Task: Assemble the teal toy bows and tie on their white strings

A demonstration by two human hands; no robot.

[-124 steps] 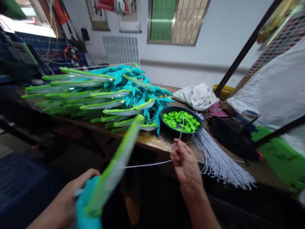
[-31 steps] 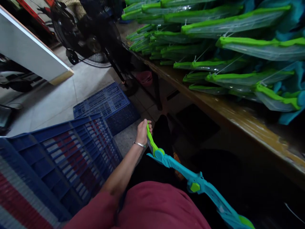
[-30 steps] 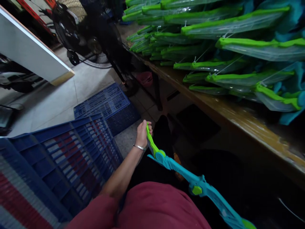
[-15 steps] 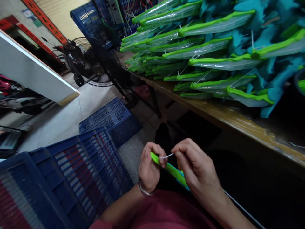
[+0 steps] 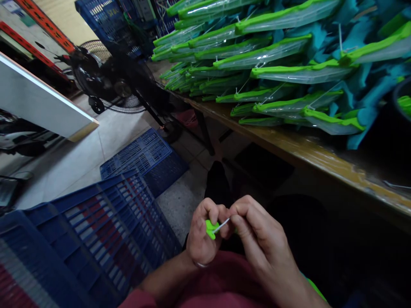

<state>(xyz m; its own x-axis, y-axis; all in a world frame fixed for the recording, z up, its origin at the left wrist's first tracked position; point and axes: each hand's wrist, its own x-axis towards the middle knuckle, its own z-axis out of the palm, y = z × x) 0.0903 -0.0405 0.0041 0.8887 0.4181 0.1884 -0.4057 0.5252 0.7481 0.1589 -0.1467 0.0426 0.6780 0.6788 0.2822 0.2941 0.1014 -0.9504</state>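
My left hand [image 5: 204, 233], with a bracelet at its wrist, is closed around a bright green foam-like piece [image 5: 211, 229] whose end faces up. A thin white cord [image 5: 221, 225] runs from that end to my right hand [image 5: 260, 235]. The thumb and forefinger of my right hand pinch the cord close beside the left fingers. Most of the green piece is hidden by the hands; a green and teal edge [image 5: 316, 291] shows below my right forearm.
Green-edged, clear-wrapped pieces [image 5: 282, 77] with teal parts are piled on the wooden table [image 5: 289, 149]. At left stands a large blue crate [image 5: 96, 231], with another blue crate [image 5: 138, 154] on the floor behind. A black fan [image 5: 118, 85] stands beyond, and a dark tub [image 5: 400, 98] at right.
The green piece has turned so its end faces me, its long side now out of sight. My right hand has come closer to the left, still pinching the cord. The view has shifted slightly.
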